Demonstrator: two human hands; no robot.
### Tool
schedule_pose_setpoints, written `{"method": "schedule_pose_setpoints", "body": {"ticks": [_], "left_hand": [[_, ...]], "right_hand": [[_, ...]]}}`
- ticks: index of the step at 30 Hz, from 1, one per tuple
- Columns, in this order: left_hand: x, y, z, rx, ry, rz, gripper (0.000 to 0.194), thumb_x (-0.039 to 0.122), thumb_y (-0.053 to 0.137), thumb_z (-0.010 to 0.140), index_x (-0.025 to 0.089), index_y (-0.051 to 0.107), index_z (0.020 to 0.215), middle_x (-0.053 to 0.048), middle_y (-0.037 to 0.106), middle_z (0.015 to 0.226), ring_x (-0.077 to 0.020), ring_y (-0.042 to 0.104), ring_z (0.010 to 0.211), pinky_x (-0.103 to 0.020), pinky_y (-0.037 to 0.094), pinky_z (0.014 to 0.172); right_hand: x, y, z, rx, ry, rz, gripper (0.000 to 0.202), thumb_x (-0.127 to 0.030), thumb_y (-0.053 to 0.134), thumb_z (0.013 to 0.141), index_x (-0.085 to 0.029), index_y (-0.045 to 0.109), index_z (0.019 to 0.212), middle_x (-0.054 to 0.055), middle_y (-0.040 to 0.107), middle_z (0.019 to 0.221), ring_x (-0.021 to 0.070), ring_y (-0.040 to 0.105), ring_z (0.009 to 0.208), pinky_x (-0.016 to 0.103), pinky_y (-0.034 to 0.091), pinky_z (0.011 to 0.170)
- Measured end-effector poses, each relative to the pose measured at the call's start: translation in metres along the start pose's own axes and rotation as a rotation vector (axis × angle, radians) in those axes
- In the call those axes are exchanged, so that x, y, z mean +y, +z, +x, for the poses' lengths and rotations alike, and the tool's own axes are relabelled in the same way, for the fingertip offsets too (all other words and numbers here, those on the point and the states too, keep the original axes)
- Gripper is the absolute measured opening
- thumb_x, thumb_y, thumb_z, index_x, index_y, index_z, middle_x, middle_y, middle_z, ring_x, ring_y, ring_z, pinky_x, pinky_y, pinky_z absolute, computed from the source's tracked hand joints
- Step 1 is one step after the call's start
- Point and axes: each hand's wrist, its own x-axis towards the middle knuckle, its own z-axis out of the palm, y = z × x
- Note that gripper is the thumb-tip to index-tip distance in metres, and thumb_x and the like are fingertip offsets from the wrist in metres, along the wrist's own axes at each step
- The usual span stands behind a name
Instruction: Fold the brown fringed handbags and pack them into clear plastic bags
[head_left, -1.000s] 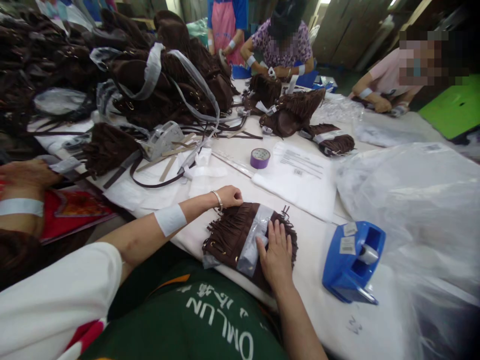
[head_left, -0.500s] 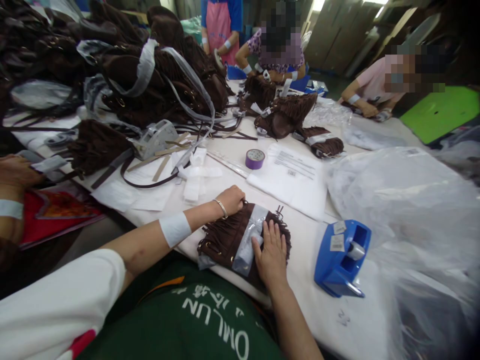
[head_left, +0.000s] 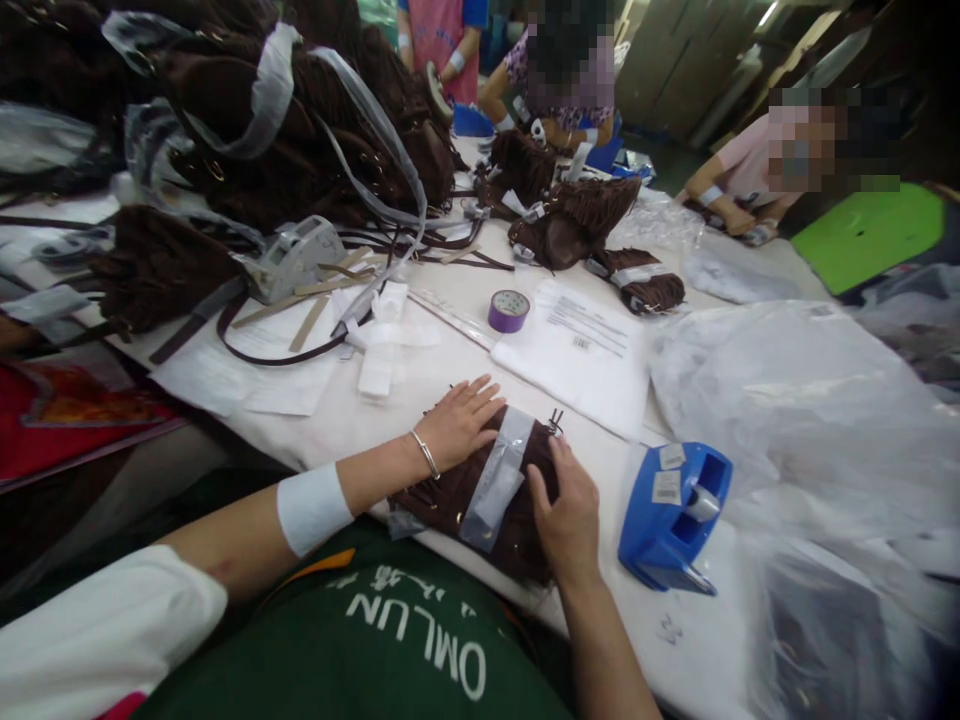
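A dark brown fringed bag (head_left: 442,505) lies on the white table in front of me, with a clear plastic-wrapped strip (head_left: 495,480) running across its middle. My left hand (head_left: 461,425) rests flat over the bag's upper left part, fingers spread. At the bag's right edge is my right hand (head_left: 570,510), its thumb on the bag and its fingers stretched toward the upper right corner, thumb and fingers apart. Thin dark cord ends (head_left: 556,418) stick up at that corner. Part of the fringe is hidden under my hands.
A blue tape dispenser (head_left: 652,520) stands to the right. Beyond the bag lie a purple tape roll (head_left: 508,311) and printed white plastic bags (head_left: 577,345). Brown bags (head_left: 300,150) are heaped at the back left. Clear plastic bags (head_left: 810,400) cover the right. Several people work across the table.
My left hand has let go of the bag's upper edge and now lies spread on it. My right hand has shifted from the bag's middle to its right edge.
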Motion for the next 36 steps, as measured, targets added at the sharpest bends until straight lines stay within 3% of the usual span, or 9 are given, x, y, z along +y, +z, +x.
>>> {"method": "schedule_pose_setpoints", "body": {"ticks": [3, 5, 10, 14, 17, 22, 26, 32, 36], "left_hand": [[0.011, 0.033, -0.009, -0.045, -0.02, -0.008, 0.056, 0.043, 0.046, 0.093, 0.014, 0.037, 0.14, -0.012, 0.034, 0.148, -0.026, 0.022, 0.14, -0.045, 0.02, 0.115], [0.009, 0.046, -0.015, -0.045, -0.034, -0.002, 0.058, 0.044, 0.044, 0.094, 0.014, 0.034, 0.142, -0.011, 0.03, 0.15, -0.0253, 0.02, 0.141, -0.044, 0.018, 0.115], [0.004, 0.046, -0.017, -0.049, -0.036, 0.006, 0.056, 0.043, 0.042, 0.094, 0.016, 0.033, 0.142, -0.01, 0.031, 0.15, -0.0244, 0.02, 0.141, -0.043, 0.016, 0.116], [0.007, 0.042, -0.016, -0.042, -0.051, 0.001, 0.055, 0.042, 0.042, 0.095, 0.016, 0.033, 0.143, -0.01, 0.029, 0.151, -0.0241, 0.02, 0.141, -0.044, 0.015, 0.116], [0.008, 0.043, -0.016, -0.045, -0.055, -0.006, 0.055, 0.041, 0.042, 0.094, 0.015, 0.034, 0.142, -0.011, 0.028, 0.151, -0.024, 0.019, 0.141, -0.044, 0.015, 0.116], [0.008, 0.043, -0.015, -0.045, -0.042, -0.002, 0.056, 0.041, 0.044, 0.094, 0.015, 0.033, 0.143, -0.011, 0.028, 0.151, -0.0244, 0.019, 0.141, -0.044, 0.015, 0.116], [0.009, 0.042, -0.015, -0.046, -0.043, 0.013, 0.056, 0.041, 0.044, 0.094, 0.015, 0.033, 0.142, -0.011, 0.029, 0.151, -0.0241, 0.02, 0.141, -0.044, 0.015, 0.116], [0.009, 0.042, -0.016, -0.05, -0.068, 0.008, 0.055, 0.042, 0.044, 0.094, 0.017, 0.034, 0.142, -0.01, 0.029, 0.151, -0.0245, 0.022, 0.141, -0.045, 0.016, 0.115], [0.009, 0.044, -0.017, -0.042, -0.05, 0.003, 0.055, 0.04, 0.044, 0.094, 0.016, 0.035, 0.142, -0.01, 0.03, 0.15, -0.0245, 0.021, 0.141, -0.045, 0.015, 0.115]], "right_hand": [[0.024, -0.015, 0.036, 0.009, -0.048, 0.048, 0.066, -0.046, 0.054, 0.085, -0.021, 0.032, 0.142, 0.012, 0.045, 0.14, 0.0254, 0.04, 0.129, 0.048, 0.028, 0.108], [0.037, -0.015, 0.061, -0.179, -0.118, 0.029, 0.07, -0.045, 0.06, 0.08, -0.021, 0.035, 0.14, 0.012, 0.053, 0.132, 0.0266, 0.047, 0.122, 0.051, 0.027, 0.107], [0.052, -0.015, 0.094, -0.425, -0.144, -0.063, 0.032, -0.026, 0.058, 0.077, -0.021, 0.063, 0.107, 0.004, 0.067, 0.094, 0.0194, 0.059, 0.092, 0.036, 0.04, 0.092], [0.076, -0.036, 0.079, -0.437, -0.059, -0.121, 0.013, -0.017, 0.055, 0.072, -0.021, 0.067, 0.077, 0.002, 0.065, 0.075, 0.0166, 0.058, 0.076, 0.028, 0.042, 0.075], [0.092, -0.052, 0.055, -0.364, 0.083, -0.182, 0.016, -0.018, 0.052, 0.075, -0.018, 0.066, 0.083, 0.005, 0.065, 0.078, 0.0187, 0.058, 0.076, 0.031, 0.042, 0.072], [0.055, -0.043, 0.032, -0.126, 0.067, -0.113, 0.026, -0.032, 0.053, 0.084, -0.019, 0.059, 0.105, 0.008, 0.062, 0.099, 0.022, 0.054, 0.096, 0.036, 0.041, 0.088], [0.022, -0.018, 0.029, -0.185, 0.028, -0.185, 0.016, -0.03, 0.058, 0.078, -0.021, 0.06, 0.091, 0.007, 0.059, 0.096, 0.0236, 0.05, 0.094, 0.037, 0.041, 0.083], [0.061, -0.038, 0.006, -0.232, 0.156, -0.415, 0.007, -0.023, 0.055, 0.075, -0.018, 0.06, 0.075, 0.011, 0.058, 0.086, 0.0256, 0.052, 0.085, 0.037, 0.041, 0.073], [0.063, -0.052, -0.008, -0.147, 0.208, -0.405, 0.019, -0.025, 0.051, 0.081, -0.016, 0.061, 0.094, 0.011, 0.059, 0.094, 0.026, 0.052, 0.091, 0.038, 0.041, 0.079]]}}
